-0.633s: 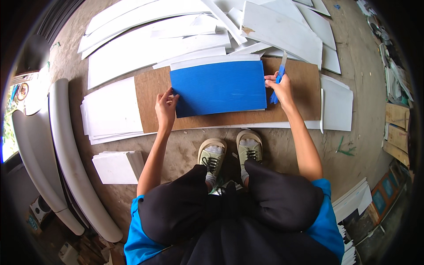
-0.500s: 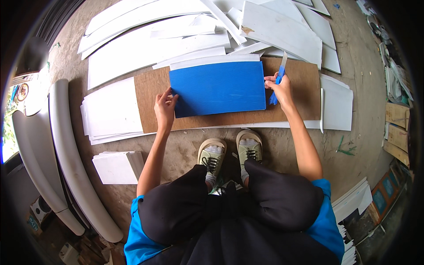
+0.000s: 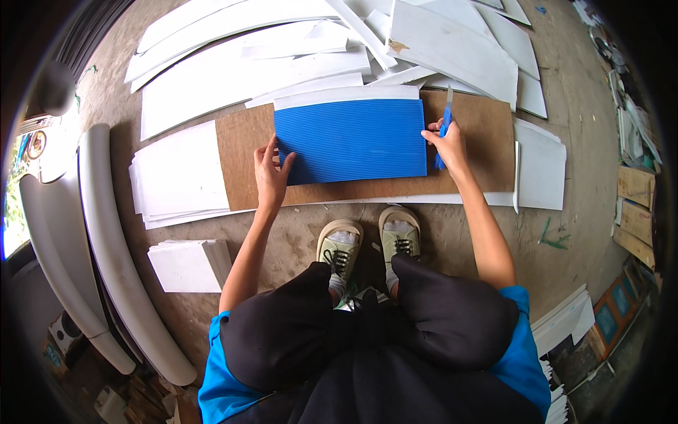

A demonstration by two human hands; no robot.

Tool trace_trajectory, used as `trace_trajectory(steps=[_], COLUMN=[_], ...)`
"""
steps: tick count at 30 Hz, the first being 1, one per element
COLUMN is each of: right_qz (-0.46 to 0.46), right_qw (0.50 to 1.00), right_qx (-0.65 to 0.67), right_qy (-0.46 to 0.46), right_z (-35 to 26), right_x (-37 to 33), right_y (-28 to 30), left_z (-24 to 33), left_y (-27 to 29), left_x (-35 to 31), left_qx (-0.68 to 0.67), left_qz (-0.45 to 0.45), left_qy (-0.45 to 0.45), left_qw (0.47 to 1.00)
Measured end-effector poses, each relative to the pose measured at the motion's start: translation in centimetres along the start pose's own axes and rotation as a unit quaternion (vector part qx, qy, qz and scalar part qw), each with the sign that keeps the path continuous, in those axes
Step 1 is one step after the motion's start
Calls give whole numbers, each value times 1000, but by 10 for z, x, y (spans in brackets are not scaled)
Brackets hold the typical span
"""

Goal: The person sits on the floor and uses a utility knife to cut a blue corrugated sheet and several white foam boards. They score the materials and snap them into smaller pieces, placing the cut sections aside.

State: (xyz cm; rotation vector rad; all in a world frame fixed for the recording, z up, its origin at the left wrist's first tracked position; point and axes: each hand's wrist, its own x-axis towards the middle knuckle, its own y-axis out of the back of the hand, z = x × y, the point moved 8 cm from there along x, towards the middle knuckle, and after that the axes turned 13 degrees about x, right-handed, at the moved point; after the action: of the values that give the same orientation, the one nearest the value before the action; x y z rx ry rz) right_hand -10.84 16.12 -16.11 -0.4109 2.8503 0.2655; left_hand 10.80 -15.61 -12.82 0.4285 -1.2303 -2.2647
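A blue ribbed sheet [image 3: 353,138] lies on a brown wooden board [image 3: 480,141], with a white strip [image 3: 346,95] showing along its far edge. At the sheet's left edge is my left hand [image 3: 271,173], fingers apart along the side and thumb resting on the blue surface. My right hand [image 3: 452,145] is closed around a blue utility knife [image 3: 446,124], its blade pointing away from me. The thumb of that hand touches the sheet's right edge. Part of the knife's handle is hidden behind my fingers.
White panels [image 3: 212,85] are piled beyond the board, and more white sheets [image 3: 180,169] lie under it. A stack of small white pieces [image 3: 187,267] sits at the near left. Long curved white panels [image 3: 131,254] stand further left. My shoes [image 3: 339,244] are just before the board.
The blue sheet has shifted slightly. My left fingers have spread and the thumb has come further onto the sheet. My right hand has turned the knife more upright and its thumb now meets the sheet's edge.
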Motion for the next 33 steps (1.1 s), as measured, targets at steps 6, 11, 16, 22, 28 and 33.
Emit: trace_trajectory(steps=[6,11,16,22,28,33], right_qz=[-13,-2,4,27,-36,-39], right_qw=[1000,1000,997,993,999,998], right_qx=[21,-25,-77,-80,-15,-46], right_qy=[0,-2,-26,78,14,10], right_z=[5,13,17,-15,-39,-31], right_x=[0,3,-2,2,36,40], right_y=[-2,3,5,-1,-13,-15], left_z=[-1,-1,-7,10,6,-2], left_y=[-1,-1,3,19,23,8], left_x=[-5,-2,-6,1,44,41], left_qx=[26,15,-24,-38,-56,-69], left_qz=[9,0,-13,26,9,-11], left_qy=[-19,2,38,35,28,38], left_qw=[999,1000,999,998,998,997])
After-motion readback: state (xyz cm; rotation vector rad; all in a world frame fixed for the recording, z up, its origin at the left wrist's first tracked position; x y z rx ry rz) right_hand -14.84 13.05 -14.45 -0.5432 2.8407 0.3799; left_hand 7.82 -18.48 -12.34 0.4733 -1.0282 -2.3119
